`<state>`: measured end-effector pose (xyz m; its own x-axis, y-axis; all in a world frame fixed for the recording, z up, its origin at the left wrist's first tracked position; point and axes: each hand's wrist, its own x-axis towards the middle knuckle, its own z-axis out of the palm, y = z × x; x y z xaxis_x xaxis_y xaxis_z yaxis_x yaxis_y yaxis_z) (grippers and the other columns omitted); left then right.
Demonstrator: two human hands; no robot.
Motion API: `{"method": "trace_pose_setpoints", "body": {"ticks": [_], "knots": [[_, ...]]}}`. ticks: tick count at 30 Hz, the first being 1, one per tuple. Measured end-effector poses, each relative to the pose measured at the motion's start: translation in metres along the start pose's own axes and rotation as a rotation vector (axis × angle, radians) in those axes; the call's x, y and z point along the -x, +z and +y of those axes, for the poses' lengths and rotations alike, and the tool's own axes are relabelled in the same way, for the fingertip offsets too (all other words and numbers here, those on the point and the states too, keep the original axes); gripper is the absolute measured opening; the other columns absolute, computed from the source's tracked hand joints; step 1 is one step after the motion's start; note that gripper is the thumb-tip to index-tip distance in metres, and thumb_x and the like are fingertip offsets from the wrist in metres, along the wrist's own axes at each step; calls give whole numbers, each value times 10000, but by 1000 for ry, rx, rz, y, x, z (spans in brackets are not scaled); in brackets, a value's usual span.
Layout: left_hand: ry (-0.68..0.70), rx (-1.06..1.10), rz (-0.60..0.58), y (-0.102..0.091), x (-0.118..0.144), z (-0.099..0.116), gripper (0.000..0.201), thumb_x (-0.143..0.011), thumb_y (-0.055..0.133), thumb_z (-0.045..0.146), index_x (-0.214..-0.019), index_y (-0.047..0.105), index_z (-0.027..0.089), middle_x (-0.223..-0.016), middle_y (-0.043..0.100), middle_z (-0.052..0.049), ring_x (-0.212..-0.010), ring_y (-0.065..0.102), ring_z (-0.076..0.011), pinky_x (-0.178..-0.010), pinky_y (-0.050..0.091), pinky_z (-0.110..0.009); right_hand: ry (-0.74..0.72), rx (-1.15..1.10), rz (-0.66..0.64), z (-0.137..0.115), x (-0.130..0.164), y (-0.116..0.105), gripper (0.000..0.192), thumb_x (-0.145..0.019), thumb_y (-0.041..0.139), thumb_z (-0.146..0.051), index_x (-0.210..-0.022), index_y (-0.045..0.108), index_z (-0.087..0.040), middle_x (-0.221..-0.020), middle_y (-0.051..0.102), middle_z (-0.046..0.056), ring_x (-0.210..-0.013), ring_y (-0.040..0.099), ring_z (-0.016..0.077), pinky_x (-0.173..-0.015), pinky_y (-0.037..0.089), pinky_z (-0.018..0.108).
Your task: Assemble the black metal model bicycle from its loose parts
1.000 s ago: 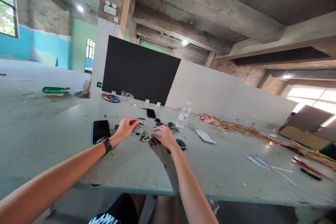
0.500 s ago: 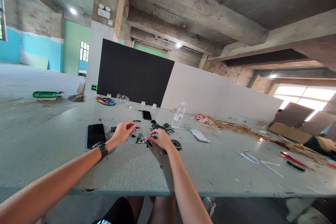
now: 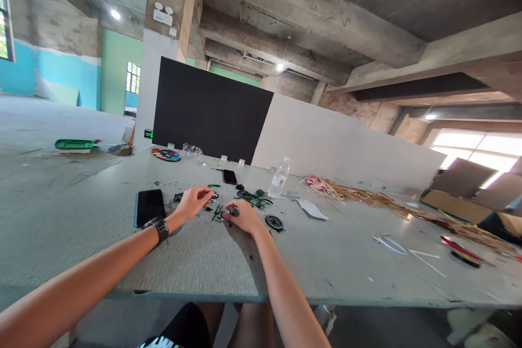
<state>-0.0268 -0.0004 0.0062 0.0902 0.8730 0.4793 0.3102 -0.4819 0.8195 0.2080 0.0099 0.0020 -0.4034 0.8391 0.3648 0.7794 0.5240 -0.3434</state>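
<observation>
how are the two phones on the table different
The near phone looks larger and lies just left of the left hand, beside the watch wrist. The far phone looks smaller and lies further back, beyond the small parts, toward the water bottle. Both are dark, flat on the table, screens blank.

I sit at a long grey worktable point(image 3: 204, 261) in a bare industrial hall, like a makeshift workshop. Raw concrete beams point(image 3: 310, 5) run overhead at twelve o'clock. A concrete pillar point(image 3: 167, 38) stands at eleven o'clock. Straw-like scraps point(image 3: 367, 196) litter the table at two o'clock, beside stacked cardboard point(image 3: 460, 190).
</observation>
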Motion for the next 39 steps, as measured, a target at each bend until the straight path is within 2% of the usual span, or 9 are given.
{"method": "trace_pose_setpoints", "body": {"ticks": [3, 9, 15, 19, 22, 28, 30, 34, 39], "knots": [[-5, 9, -6, 0, -1, -1, 439, -865, 550, 535, -901, 731, 137, -752, 716, -72, -667, 650, -191, -618, 494, -285, 52, 24, 13, 4, -2, 2, 255, -864, 718, -315, -1106, 726, -235, -1090, 731, 68, -1021, 663, 217, -895, 469, 305], [-3, 12, -15, 1, -2, -8, 433, -875, 546, 523, -924, 731, 134, -781, 723, -79, -694, 662, -194, -640, 507, -287, 212, 129, 41, 21, 3, -9, 291, -904, 612, -165, -1168, 719, -223, -1131, 728, 80, -1047, 665, 208, -912, 453, 290], [9, -6, -8, -1, 0, -1, 411, -873, 543, 508, -899, 723, 139, -755, 713, -70, -667, 648, -186, -619, 489, -278, 89, 141, 83, -1, 0, -5, 206, -952, 570, -235, -1091, 720, -258, -1140, 683, 60, -1119, 600, 217, -952, 410, 317], [-5, 25, -2, 0, -1, -3, 406, -862, 561, 510, -911, 722, 140, -766, 713, -69, -674, 649, -184, -634, 501, -281, 152, 140, 42, -1, -2, -3, 129, -906, 646, -238, -1004, 729, -242, -1071, 679, 61, -1033, 613, 213, -883, 421, 305], [-9, 49, 1, 2, -3, -9, 417, -854, 576, 522, -914, 726, 137, -757, 708, -68, -677, 651, -189, -634, 502, -282, 192, 89, 16, 12, 0, -8, 201, -907, 577, -110, -1006, 728, -197, -1027, 684, 73, -928, 630, 178, -820, 431, 267], [-24, 71, -3, 3, -4, -14, 409, -855, 589, 513, -915, 725, 132, -772, 712, -70, -682, 661, -188, -639, 516, -281, 187, 56, 41, 23, 3, -16, 379, -835, 449, 70, -974, 725, -150, -973, 700, 81, -902, 631, 167, -802, 430, 243], [-28, 74, 0, 3, -4, -13, 409, -852, 592, 512, -915, 725, 131, -774, 712, -72, -683, 661, -188, -640, 520, -281, 160, 60, 48, 19, 3, -18, 325, -861, 482, 28, -976, 725, -156, -988, 698, 81, -923, 629, 173, -820, 429, 251], [-19, 72, -3, 4, -5, -14, 405, -851, 590, 507, -911, 724, 130, -764, 707, -71, -672, 656, -183, -632, 515, -277, 123, 115, -3, 8, 5, -20, 102, -886, 678, -231, -968, 736, -211, -1073, 672, 73, -1047, 602, 216, -895, 407, 304], [-21, 86, 2, 5, -5, -15, 407, -839, 596, 511, -918, 729, 135, -768, 715, -69, -668, 658, -179, -627, 525, -278, 205, 250, -95, 0, 6, -17, 124, -920, 665, -359, -956, 739, -267, -1136, 636, 67, -1148, 550, 260, -931, 359, 385]]}}
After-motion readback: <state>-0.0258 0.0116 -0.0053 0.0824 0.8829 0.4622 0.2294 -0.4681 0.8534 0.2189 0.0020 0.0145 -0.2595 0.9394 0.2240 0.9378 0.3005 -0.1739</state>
